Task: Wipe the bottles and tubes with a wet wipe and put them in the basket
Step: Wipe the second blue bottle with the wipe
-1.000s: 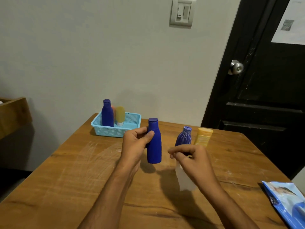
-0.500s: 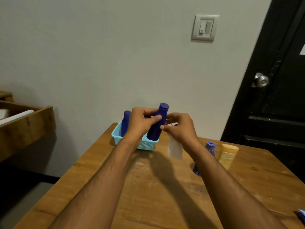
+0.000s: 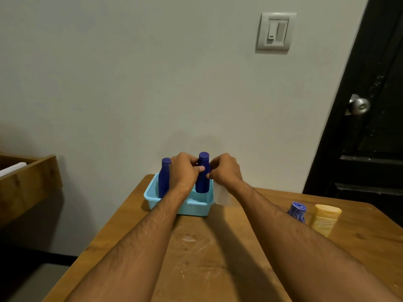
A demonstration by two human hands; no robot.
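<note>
The left hand (image 3: 185, 171) grips a blue bottle (image 3: 202, 173) over the basket (image 3: 192, 207), the right hand (image 3: 224, 171) pinches the wipe (image 3: 222, 196); another bottle (image 3: 164, 177) is in, a purple bottle (image 3: 297, 211) and yellow tube (image 3: 326, 219) by the table's right edge remain.

1. The bottle (image 3: 202, 175) held over the basket is deep blue all over, cap included.
2. The second bottle (image 3: 164, 177), standing in the basket, is the same deep blue.
3. The basket (image 3: 192, 207) is pale turquoise, with a fine grid of small holes in its walls.
4. The wipe (image 3: 222, 196) is white.
5. The small bottle (image 3: 297, 211) on the table is blue-violet with a faint paler pattern.
6. The tube (image 3: 325, 219) beside it is yellow-orange.
7. The table (image 3: 207, 253) is warm brown wood with pale scratch marks.
8. The wall (image 3: 130, 83) is light grey-green, the switch plate (image 3: 275, 31) grey.
9. The door (image 3: 375, 127) is black, its knob (image 3: 359, 106) silver.
</note>
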